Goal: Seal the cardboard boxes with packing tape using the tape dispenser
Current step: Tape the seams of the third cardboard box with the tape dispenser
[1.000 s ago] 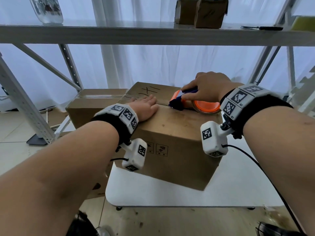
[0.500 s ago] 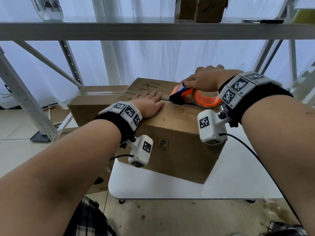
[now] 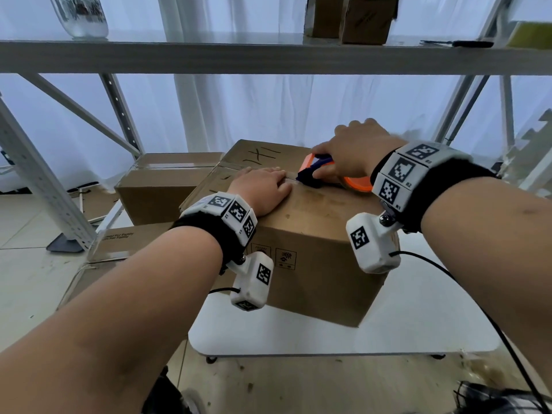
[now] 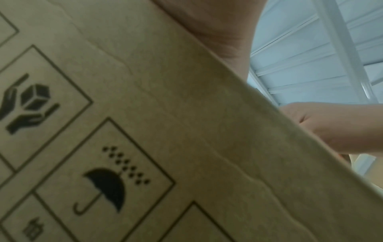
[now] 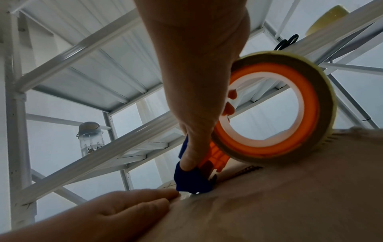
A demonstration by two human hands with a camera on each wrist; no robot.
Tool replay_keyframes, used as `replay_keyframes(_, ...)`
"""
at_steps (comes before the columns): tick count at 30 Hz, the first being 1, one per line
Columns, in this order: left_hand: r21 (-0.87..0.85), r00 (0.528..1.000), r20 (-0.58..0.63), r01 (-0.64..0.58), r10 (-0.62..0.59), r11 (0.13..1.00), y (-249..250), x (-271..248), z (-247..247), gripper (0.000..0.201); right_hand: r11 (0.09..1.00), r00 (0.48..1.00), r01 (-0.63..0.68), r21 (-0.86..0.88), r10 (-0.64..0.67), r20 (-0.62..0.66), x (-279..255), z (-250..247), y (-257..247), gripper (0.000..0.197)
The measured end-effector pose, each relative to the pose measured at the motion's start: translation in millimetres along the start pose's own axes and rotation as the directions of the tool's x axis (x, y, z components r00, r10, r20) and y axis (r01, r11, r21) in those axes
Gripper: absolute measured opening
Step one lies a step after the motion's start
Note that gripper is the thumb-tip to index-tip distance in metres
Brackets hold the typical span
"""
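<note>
1. Leftmost, a second cardboard box (image 3: pixel 167 180) sits behind and to the left of the one being worked on, with a printed flattened carton (image 3: pixel 125 243) lying below it.
2. Next, the left hand (image 3: pixel 263 189) lies flat on top of the cardboard box (image 3: pixel 313 264), fingers straight and pressed together, gripping nothing. Its fingertips point right along the centre seam (image 3: pixel 239 168) of the top flaps. The left wrist view shows only the box's side wall with printed handling symbols.
3. At the middle, the box stands on a white bench (image 3: pixel 418 324), one corner toward the viewer. Its seam runs left to right, slightly away from the viewer.
4. Just right of the left fingertips, almost touching them, the blue nose of the tape dispenser (image 3: pixel 316 174) is pressed onto the box top at the seam. The right wrist view shows the nose down on the cardboard and the orange-cored tape roll (image 5: pixel 275 109) resting on the box behind it.
5. Rightmost, the right hand (image 3: pixel 355 153) is clenched around the dispenser from above, thumb down on the blue nose.
6. Judging from this, the dispenser lies in line with the seam, and the right hand alone controls it while the left hand steadies the flaps.
</note>
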State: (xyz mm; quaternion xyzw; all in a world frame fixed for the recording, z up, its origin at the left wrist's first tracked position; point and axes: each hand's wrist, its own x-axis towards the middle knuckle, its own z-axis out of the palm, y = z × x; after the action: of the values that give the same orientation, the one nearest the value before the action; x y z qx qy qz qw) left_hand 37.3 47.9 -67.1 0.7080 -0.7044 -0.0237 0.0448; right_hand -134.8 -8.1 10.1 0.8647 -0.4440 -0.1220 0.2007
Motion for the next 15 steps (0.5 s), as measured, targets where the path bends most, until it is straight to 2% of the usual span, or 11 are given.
replay_keyframes(4,0.030,1.000,-0.021,0.012,-0.011,0.999,2,-3,-1,0.052,0.999,0.999,0.032,0.005,-0.032,-0.020,-2,1,2,0.059)
replay_keyframes(8,0.019,1.000,0.017,0.006,-0.007,1.000,1,-2,-1,0.053,0.997,0.997,0.055,-0.051,-0.057,-0.042,-4,-2,7,0.057)
replay_keyframes(15,-0.013,0.999,0.047,0.008,-0.008,1.000,-1,2,1,0.053,0.993,0.997,0.074,-0.089,-0.075,-0.012,-9,-7,13,0.063)
